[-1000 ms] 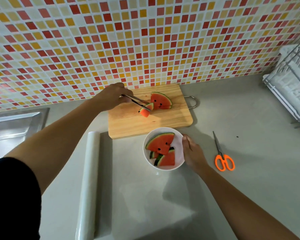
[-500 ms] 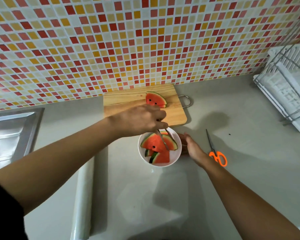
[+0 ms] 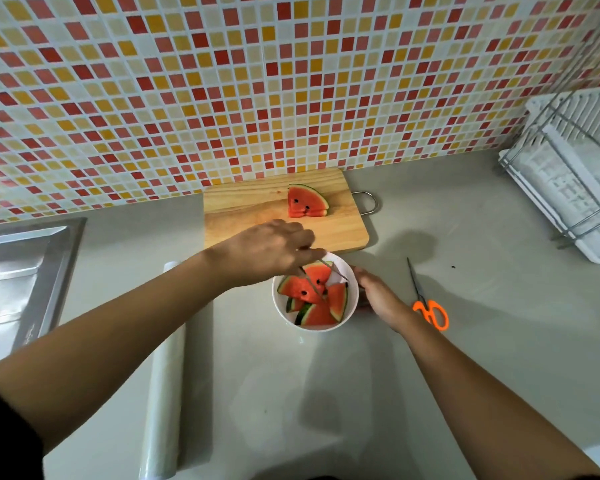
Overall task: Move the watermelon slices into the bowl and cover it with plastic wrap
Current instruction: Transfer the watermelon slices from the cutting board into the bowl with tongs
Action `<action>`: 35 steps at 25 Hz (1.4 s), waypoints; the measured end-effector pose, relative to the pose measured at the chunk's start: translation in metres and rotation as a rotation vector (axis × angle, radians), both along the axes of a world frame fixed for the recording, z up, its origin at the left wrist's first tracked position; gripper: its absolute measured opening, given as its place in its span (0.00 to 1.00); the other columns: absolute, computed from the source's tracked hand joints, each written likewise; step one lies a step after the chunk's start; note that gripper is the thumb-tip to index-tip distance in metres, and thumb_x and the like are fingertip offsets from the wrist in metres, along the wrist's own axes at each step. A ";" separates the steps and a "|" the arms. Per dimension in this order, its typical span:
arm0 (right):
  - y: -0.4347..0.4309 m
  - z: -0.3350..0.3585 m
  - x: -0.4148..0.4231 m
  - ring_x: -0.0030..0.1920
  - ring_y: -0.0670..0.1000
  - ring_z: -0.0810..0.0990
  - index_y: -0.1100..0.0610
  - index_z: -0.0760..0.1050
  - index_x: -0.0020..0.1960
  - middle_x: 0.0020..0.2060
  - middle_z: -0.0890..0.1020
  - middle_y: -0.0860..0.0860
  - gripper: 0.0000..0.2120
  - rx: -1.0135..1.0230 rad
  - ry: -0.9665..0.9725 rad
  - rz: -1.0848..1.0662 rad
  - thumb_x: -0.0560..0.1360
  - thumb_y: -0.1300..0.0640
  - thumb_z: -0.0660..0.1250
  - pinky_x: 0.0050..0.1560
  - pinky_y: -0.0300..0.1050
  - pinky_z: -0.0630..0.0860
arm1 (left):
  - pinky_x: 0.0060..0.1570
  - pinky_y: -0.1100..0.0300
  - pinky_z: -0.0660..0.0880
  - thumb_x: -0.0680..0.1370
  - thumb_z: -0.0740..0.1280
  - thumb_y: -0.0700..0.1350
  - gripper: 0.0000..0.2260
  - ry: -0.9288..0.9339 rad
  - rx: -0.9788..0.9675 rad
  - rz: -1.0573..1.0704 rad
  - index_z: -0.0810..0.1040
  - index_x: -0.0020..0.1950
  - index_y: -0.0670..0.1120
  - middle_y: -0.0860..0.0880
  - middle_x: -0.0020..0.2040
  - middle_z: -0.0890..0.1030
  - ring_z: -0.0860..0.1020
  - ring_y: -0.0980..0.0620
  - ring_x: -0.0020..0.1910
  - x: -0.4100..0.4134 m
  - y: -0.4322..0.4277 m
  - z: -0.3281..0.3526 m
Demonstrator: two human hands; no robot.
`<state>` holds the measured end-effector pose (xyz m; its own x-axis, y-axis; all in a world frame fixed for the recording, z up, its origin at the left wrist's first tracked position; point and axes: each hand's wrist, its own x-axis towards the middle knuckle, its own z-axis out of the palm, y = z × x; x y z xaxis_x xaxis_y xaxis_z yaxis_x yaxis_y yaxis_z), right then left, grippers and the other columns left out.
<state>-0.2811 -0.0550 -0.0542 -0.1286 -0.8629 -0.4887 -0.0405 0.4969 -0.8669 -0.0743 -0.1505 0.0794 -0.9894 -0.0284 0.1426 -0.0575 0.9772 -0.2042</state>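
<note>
A white bowl (image 3: 352, 308) on the counter holds several watermelon slices (image 3: 317, 299). My left hand (image 3: 271, 251) hovers over the bowl's far left rim, gripping metal tongs (image 3: 326, 275) whose tips are spread apart over the slices inside. My right hand (image 3: 378, 296) rests against the bowl's right side. One stack of watermelon slices (image 3: 305, 202) remains on the wooden cutting board (image 3: 243, 216) behind the bowl. A roll of plastic wrap (image 3: 165, 393) lies to the left of the bowl.
Orange-handled scissors (image 3: 428, 306) lie right of my right hand. A white dish rack (image 3: 575, 174) stands at the far right, a steel sink (image 3: 18, 282) at the far left. The tiled wall (image 3: 257, 81) runs behind the board.
My left hand carried a slice in the tongs from the cutting board to the bowl and released it there. The right hand stayed on the bowl.
</note>
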 end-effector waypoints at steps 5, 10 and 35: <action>0.003 -0.006 0.000 0.58 0.51 0.78 0.53 0.78 0.55 0.54 0.82 0.50 0.18 -0.107 0.037 0.007 0.81 0.51 0.50 0.60 0.47 0.71 | 0.39 0.52 0.78 0.75 0.69 0.45 0.14 0.113 0.493 0.411 0.79 0.59 0.43 0.41 0.44 0.77 0.78 0.42 0.39 0.041 0.021 -0.024; 0.011 -0.009 0.009 0.56 0.45 0.73 0.47 0.73 0.53 0.56 0.76 0.45 0.20 -0.055 0.189 -0.037 0.78 0.39 0.46 0.58 0.43 0.67 | 0.45 0.53 0.72 0.77 0.67 0.47 0.16 0.179 0.639 0.641 0.77 0.63 0.45 0.41 0.47 0.76 0.77 0.42 0.45 0.029 0.055 -0.055; -0.002 -0.008 0.016 0.48 0.60 0.78 0.53 0.73 0.48 0.44 0.81 0.58 0.16 -0.122 0.601 -0.046 0.80 0.48 0.49 0.43 0.45 0.65 | 0.39 0.59 0.73 0.76 0.67 0.52 0.14 0.475 1.071 1.173 0.79 0.57 0.46 0.43 0.47 0.82 0.77 0.47 0.40 0.012 -0.062 -0.115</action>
